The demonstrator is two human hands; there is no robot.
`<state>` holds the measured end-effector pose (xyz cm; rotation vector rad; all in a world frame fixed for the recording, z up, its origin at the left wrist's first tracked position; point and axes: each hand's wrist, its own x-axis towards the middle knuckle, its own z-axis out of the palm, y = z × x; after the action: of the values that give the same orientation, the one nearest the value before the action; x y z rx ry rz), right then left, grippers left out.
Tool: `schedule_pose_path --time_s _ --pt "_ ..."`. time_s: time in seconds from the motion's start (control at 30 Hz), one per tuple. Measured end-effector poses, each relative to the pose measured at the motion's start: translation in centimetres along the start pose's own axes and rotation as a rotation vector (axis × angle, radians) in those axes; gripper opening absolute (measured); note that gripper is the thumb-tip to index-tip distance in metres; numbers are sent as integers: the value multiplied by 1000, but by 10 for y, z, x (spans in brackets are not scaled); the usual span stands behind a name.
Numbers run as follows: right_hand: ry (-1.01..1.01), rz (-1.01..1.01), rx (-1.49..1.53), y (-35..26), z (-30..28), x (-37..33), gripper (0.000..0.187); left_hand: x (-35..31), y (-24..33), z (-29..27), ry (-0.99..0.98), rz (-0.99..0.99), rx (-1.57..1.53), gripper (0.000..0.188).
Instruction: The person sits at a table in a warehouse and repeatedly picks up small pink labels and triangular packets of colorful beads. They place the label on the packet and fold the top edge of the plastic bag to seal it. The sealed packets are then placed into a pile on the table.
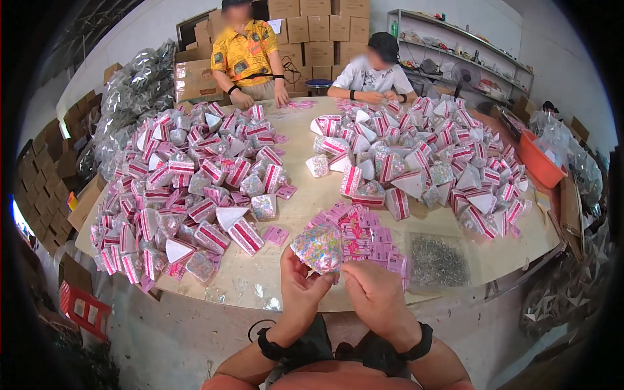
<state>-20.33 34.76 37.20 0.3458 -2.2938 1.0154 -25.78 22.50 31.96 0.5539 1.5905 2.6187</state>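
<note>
Cardboard boxes (318, 52) stack against the far wall, and the pale table (296, 179) spreads out beyond the hands I watch from my remote station. My view puts the left hand (302, 283) around a wedge-shaped packet (317, 247) with a multicoloured speckled top, its fingers clamped on the near left side. At the packet's near right corner the right hand (376, 292) has thumb and fingers drawn together; I can't tell whether anything small is pinched between them. Just beyond the right hand lie overlapping pink cards (364, 235), and to its right sits a patch of thin metal pieces (439, 260). I judge this packet to be partway through handling, since both hands are on it. Beyond the left hand and to its left, a large heap (185, 192) has pink cards among its wedges, so I take much of it as done. Another big heap (422, 159), beyond the right hand, shows few cards, and I read most of it as left. Across the table, well apart from both hands, are two co-workers (244, 52).
</note>
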Motion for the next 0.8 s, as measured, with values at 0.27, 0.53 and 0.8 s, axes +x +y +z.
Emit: schedule_pose_path --time_s 0.27,0.53,0.8 --pt "38 -39 -61 3 3 -2 11 -2 -4 4 10 33 13 74" --pt "66 -97 -122 8 5 -5 13 -6 -8 6 36 77 63 83" --pt "24 -6 -163 4 0 -8 12 -9 -5 10 67 173 239 83"
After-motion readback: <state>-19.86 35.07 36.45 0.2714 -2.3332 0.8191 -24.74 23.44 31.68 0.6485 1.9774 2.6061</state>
